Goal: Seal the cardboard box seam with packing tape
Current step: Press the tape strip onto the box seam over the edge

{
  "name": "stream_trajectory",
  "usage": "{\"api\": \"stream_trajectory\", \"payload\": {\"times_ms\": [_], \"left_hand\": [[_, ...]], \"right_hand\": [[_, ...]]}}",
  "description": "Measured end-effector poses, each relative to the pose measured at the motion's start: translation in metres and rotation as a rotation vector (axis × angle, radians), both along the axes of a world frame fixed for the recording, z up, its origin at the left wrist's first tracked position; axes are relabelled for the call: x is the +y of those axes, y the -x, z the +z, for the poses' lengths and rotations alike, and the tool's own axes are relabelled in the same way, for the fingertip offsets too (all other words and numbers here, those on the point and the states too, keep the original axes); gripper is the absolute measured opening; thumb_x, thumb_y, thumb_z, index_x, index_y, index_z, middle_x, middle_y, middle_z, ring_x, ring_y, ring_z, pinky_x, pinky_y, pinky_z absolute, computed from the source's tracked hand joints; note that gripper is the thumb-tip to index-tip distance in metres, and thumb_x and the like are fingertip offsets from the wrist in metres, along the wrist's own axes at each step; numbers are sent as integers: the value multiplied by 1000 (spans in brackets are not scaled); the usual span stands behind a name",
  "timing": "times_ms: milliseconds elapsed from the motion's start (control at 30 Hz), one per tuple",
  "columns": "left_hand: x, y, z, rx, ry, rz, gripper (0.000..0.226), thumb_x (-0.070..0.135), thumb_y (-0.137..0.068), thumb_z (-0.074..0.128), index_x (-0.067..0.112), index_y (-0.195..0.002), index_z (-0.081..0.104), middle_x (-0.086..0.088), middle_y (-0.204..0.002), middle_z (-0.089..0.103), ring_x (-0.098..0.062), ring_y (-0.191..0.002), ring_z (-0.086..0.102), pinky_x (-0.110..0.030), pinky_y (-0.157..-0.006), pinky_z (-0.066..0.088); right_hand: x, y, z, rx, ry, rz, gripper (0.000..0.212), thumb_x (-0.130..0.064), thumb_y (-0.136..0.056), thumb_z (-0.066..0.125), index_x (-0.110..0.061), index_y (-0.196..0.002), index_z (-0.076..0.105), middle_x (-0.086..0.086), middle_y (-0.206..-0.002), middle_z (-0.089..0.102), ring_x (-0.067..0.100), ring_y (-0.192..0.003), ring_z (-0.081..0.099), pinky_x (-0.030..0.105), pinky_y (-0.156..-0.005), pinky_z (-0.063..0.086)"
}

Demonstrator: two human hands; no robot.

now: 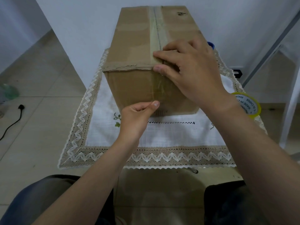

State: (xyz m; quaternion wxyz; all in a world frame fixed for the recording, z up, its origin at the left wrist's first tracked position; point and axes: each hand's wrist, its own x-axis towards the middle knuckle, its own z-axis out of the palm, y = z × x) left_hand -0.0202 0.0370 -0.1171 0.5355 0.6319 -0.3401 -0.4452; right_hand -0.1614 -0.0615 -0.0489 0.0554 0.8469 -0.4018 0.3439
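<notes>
A long brown cardboard box [134, 46] lies on the small cloth-covered table, its closed top seam running away from me under a strip of clear tape [155, 33]. The tape bends over the near top edge and down the front face. My right hand [191, 70] lies flat over that near edge, fingers pressing the tape at the corner of the seam. My left hand [138, 116] is at the bottom of the front face, thumb and fingers pinched on the tape's lower end. A yellowish roll of packing tape [250, 106] stands on the table to the right, partly behind my right wrist.
A white tablecloth with lace trim [146, 156] covers the table. A blue object [211, 45] shows behind my right hand. A white chair or frame [290, 98] stands on the right. A black cable with plug [14, 120] lies on the tiled floor on the left. My knees are at the bottom.
</notes>
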Motion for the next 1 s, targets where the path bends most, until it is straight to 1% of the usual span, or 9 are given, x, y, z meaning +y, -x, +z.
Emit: {"api": "stream_trajectory", "payload": {"times_ms": [167, 267, 400, 467, 533, 633, 733, 867, 1000], "left_hand": [[-2, -4, -1, 65, -27, -32, 26, 27, -93, 75, 12, -114, 77, 22, -83, 44, 9, -93, 33, -34, -101, 28], [-3, -6, -1, 69, -17, -43, 26, 26, -92, 76, 11, -113, 77, 21, -83, 45, 2, -106, 31, -29, -100, 36], [-4, -7, -3, 44, 11, -40, 25, 24, -92, 76, 9, -112, 78, 21, -83, 51, 7, -84, 40, -25, -96, 41], [-5, -7, -5, 2, 12, -19, 21, 26, -90, 78, 13, -107, 80, 13, -76, 69, 6, -77, 64, -6, -71, 56], [-6, -7, -7, -37, 12, -5, 14, 29, -88, 80, 20, -98, 80, 15, -60, 74, 7, -55, 69, -3, -55, 45], [-7, -7, -9, -41, 6, -8, 9, 31, -88, 81, 26, -94, 79, 21, -78, 75, 7, -77, 71, -6, -62, 46], [-8, -8, -11, -38, 9, -7, 4, 33, -86, 82, 31, -89, 79, 21, -76, 78, 15, -71, 70, -6, -69, 47], [-8, -7, -11, -19, 16, 5, 4, 31, -87, 81, 29, -90, 79, 21, -65, 75, 10, -53, 65, -3, -59, 47], [-8, -6, -9, -4, 21, 11, 4, 28, -87, 81, 29, -87, 78, 20, -57, 71, 9, -75, 69, -1, -54, 45]], "right_hand": [[1, -1, -6, 30, 61, -36, 51, -70, -94, 51, -43, -133, 66, -15, -129, 66, 28, -117, 53, 46, -100, 38], [4, 1, -16, 94, 92, -82, 61, -74, -88, 55, -43, -141, 57, -14, -138, 59, 31, -121, 50, 49, -105, 34], [8, 2, -27, 156, 109, -157, 79, -79, -80, 58, -43, -149, 45, -6, -148, 50, 32, -131, 43, 49, -109, 27], [9, 3, -29, 157, 107, -168, 82, -81, -78, 58, -43, -150, 45, -4, -149, 50, 32, -131, 44, 48, -109, 27], [9, 4, -30, 140, 116, -170, 80, -82, -80, 55, -43, -150, 47, -5, -147, 52, 33, -126, 47, 48, -107, 29], [9, 5, -28, 27, 101, -147, 59, -75, -94, 46, -46, -144, 55, -10, -141, 58, 30, -121, 51, 46, -103, 31], [8, 4, -24, -48, 86, -127, 47, -67, -98, 48, -46, -137, 62, -14, -135, 62, 29, -118, 52, 46, -101, 33], [9, 6, -28, -30, 88, -110, 56, -67, -88, 62, -42, -139, 62, -12, -137, 60, 29, -120, 52, 45, -103, 31], [14, 7, -32, 16, 97, -105, 70, -63, -81, 70, -36, -145, 57, -7, -145, 56, 31, -125, 51, 45, -106, 30]]}}
